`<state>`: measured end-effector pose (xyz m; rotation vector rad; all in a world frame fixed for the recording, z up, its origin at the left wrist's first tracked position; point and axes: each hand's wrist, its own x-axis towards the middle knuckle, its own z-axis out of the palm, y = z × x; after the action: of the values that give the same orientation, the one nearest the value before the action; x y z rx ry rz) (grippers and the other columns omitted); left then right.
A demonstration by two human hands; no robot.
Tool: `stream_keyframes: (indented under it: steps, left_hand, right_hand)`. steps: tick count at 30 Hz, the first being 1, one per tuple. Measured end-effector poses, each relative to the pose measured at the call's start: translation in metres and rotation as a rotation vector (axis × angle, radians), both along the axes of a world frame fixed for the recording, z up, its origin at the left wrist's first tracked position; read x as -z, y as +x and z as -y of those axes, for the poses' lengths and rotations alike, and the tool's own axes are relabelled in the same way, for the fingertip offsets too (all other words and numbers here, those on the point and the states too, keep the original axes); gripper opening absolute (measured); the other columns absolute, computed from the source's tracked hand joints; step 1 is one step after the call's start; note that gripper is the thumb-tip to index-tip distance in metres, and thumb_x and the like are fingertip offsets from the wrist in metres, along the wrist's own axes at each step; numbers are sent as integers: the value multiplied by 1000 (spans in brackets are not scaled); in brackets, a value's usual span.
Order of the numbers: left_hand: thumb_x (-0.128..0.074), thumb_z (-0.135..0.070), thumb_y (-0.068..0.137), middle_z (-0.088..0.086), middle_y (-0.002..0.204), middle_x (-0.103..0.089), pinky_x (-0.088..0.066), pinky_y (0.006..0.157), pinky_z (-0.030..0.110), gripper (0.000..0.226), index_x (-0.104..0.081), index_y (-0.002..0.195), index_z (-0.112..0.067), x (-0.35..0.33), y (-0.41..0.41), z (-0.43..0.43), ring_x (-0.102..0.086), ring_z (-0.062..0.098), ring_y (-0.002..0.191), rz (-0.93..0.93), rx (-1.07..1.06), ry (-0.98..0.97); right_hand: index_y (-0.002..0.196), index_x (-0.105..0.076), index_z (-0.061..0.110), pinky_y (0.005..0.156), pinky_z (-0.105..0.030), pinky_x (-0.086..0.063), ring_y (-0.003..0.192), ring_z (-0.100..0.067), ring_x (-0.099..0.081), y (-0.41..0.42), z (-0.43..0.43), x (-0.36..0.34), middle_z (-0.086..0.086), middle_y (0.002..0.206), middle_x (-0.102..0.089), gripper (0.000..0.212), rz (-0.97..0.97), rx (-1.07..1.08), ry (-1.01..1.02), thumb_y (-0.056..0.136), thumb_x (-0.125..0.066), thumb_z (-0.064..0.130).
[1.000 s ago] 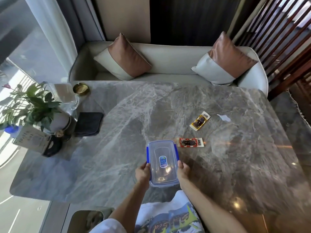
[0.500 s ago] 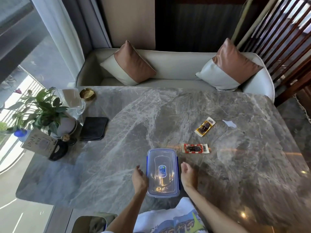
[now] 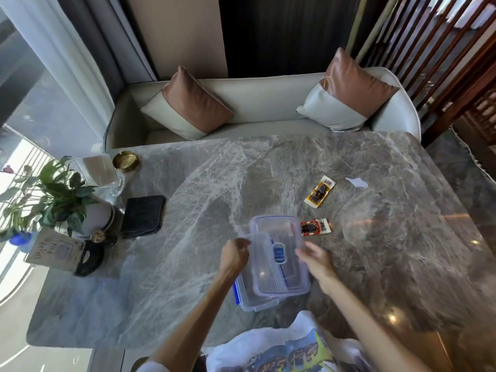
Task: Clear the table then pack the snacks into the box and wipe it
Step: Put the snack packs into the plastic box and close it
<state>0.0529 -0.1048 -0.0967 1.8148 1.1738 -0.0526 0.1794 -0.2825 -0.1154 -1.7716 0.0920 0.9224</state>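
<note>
A clear plastic box (image 3: pixel 251 298) with blue clips sits on the marble table (image 3: pixel 174 277) near the front edge. Its clear lid (image 3: pixel 268 264), with a blue label, is lifted off and tilted above it, shifted right. My left hand (image 3: pixel 234 256) is fisted on the lid's left edge. My right hand (image 3: pixel 315 260), blurred, has its fingers on the lid's right edge. Two snack packets lie beyond the box: a red one (image 3: pixel 316 227) just past the lid's far right corner and a yellow one (image 3: pixel 320 191) farther back.
A small white paper scrap (image 3: pixel 356 182) lies right of the yellow packet. At the left stand a dark folded cloth (image 3: pixel 143 216), a potted plant (image 3: pixel 51 200), a gold ashtray (image 3: pixel 126 162), a glass napkin holder (image 3: pixel 100 171) and a sign card (image 3: pixel 51 249). A sofa (image 3: pixel 255 108) lies behind the table.
The box was set down on the table and my hands let go of its sides. Now the lid has come off and is raised above the box in both hands.
</note>
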Motion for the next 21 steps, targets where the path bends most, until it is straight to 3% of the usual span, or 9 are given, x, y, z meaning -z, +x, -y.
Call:
stream_keyframes:
  steps: [2, 4, 7, 10, 13, 15, 17, 19, 21]
  left_hand:
    - [-46, 2, 84, 12, 132, -62, -44, 103, 35, 49, -62, 128, -12, 1, 19, -19, -56, 29, 124, -66, 171, 145]
    - [-51, -12, 93, 11, 149, -42, -36, 111, 44, 56, -38, 147, -19, 8, 35, -34, -38, 33, 138, -242, 410, 197]
    - [-54, -19, 95, 18, 147, -44, -39, 109, 40, 54, -38, 146, -12, 32, 37, -52, -45, 32, 134, -393, 609, 138]
    - [-47, -13, 92, 22, 125, -61, -50, 92, 42, 30, -60, 119, -9, 47, 13, -54, -60, 37, 114, -360, 414, 213]
    - [-44, -7, 90, 22, 127, -61, -47, 95, 43, 40, -58, 127, -12, 54, -33, -49, -58, 38, 117, -311, 121, 175]
    - [-45, -2, 87, 25, 125, -63, -48, 95, 44, 45, -57, 130, -8, 60, -66, -44, -60, 41, 115, -273, -72, 133]
    - [-46, 2, 85, 30, 110, -68, -51, 84, 45, 42, -61, 124, -3, 62, -94, -37, -64, 45, 101, -242, -216, 101]
    - [-46, 4, 84, 30, 98, -70, -52, 75, 44, 39, -64, 119, 0, 60, -113, -29, -67, 45, 88, -213, -317, 75]
    - [-45, 5, 84, 27, 93, -71, -49, 67, 39, 38, -65, 116, 1, 58, -127, -22, -67, 40, 79, -191, -392, 58]
  right_hand:
    - [121, -59, 5, 57, -14, -47, 67, -8, -60, 17, 38, -3, -1, 83, -65, 32, -4, 98, -24, 89, -63, 1]
    - [125, -55, -3, 50, -11, -47, 57, -2, -59, 25, 80, 0, -4, 80, -60, 36, -10, 228, -55, 90, -60, -3]
    - [118, -59, 5, 53, -17, -46, 61, -7, -58, 16, 133, -1, -5, 81, -59, 27, -42, 323, -110, 91, -59, 0]
    - [93, -62, 15, 48, -13, -46, 52, 0, -58, 4, 156, -1, -3, 76, -59, 14, -60, 379, -123, 93, -58, 2]
    - [121, -58, 3, 63, -25, -45, 69, -14, -55, -2, 144, 14, -11, 90, -62, 29, -65, 363, -145, 92, -58, 0]
    - [130, -52, -3, 65, -27, -44, 70, -15, -53, -5, 117, 22, -9, 86, -60, 40, -74, 309, -150, 91, -59, -2]
    - [132, -50, -5, 69, -32, -48, 72, -20, -55, -5, 84, 27, -12, 87, -62, 42, -83, 231, -128, 91, -58, -3]
    - [135, -48, -5, 85, -44, -50, 89, -29, -60, -4, 52, 31, -24, 108, -65, 44, -94, 142, -108, 92, -56, -3]
    - [138, -46, -4, 85, -42, -50, 90, -33, -62, -2, 26, 38, -26, 116, -62, 46, -96, 60, -112, 92, -56, -3]
